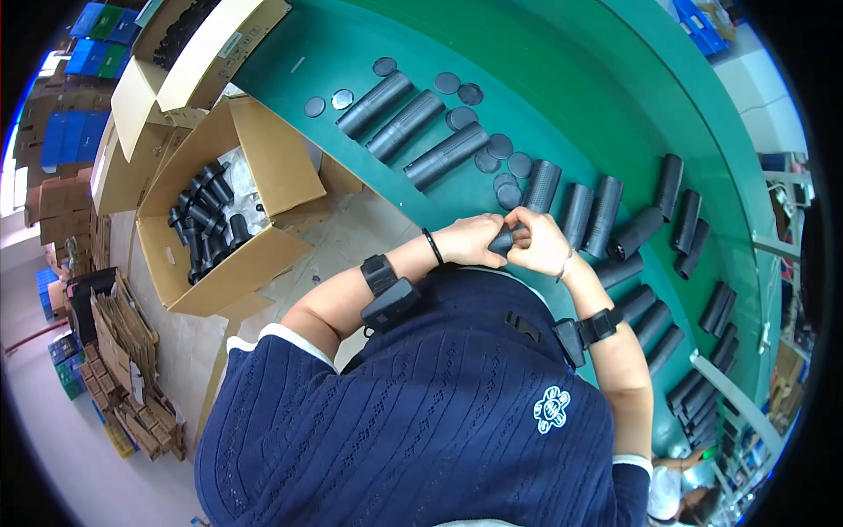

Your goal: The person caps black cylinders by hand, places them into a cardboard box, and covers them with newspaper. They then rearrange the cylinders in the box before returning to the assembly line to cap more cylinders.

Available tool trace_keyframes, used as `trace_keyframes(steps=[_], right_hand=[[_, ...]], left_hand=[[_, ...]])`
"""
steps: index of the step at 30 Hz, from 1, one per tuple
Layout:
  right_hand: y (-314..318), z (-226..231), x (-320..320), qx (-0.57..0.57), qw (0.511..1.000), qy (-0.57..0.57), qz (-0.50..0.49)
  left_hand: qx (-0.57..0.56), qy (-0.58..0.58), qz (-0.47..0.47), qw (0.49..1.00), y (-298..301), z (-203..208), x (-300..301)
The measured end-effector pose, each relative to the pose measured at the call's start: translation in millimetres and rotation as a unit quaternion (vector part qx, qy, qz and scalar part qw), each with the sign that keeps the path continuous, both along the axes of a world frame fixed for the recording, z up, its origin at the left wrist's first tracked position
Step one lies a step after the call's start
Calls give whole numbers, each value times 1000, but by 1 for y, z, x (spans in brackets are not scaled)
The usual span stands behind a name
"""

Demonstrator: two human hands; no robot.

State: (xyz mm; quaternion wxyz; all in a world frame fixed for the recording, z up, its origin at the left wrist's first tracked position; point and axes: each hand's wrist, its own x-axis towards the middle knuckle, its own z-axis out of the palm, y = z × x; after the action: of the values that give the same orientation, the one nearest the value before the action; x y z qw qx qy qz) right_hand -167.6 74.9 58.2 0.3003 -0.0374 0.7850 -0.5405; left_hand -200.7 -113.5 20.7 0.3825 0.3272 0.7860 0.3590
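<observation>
Both of my hands meet over the near edge of a green table [562,79]. My left hand [472,239] and my right hand [537,244] are closed together on one short dark grey tube [507,239], mostly hidden by my fingers. Just beyond my hands lie ribbed dark tubes [543,184] side by side and several flat round dark caps [507,167]. Three longer grey tubes [406,126] lie further left on the table. Black bands sit on both of my wrists.
An open cardboard box [263,158] full of black tube parts stands on the floor to my left, with more boxes behind it. Many dark tubes [685,221] line the table to the right. Flattened cardboard and blue crates sit at the far left.
</observation>
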Motion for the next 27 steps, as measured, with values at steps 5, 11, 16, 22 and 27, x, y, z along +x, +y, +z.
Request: trace_keyframes(steps=[5, 11, 16, 22, 27], right_hand=[[13, -30, 1, 31, 998, 49, -6], [15, -22, -1, -158, 980, -103, -66], [18, -24, -4, -160, 977, -125, -64], [20, -27, -3, -167, 974, -139, -63], [20, -26, -3, -167, 973, -149, -61]], left_hand=[[55, 5, -19, 998, -4, -4, 1], [39, -19, -22, 999, -5, -12, -12], [26, -22, -40, 999, -2, -12, -14], [24, -12, -43, 999, 0, -14, -14], [9, -4, -39, 999, 0, -14, -13]])
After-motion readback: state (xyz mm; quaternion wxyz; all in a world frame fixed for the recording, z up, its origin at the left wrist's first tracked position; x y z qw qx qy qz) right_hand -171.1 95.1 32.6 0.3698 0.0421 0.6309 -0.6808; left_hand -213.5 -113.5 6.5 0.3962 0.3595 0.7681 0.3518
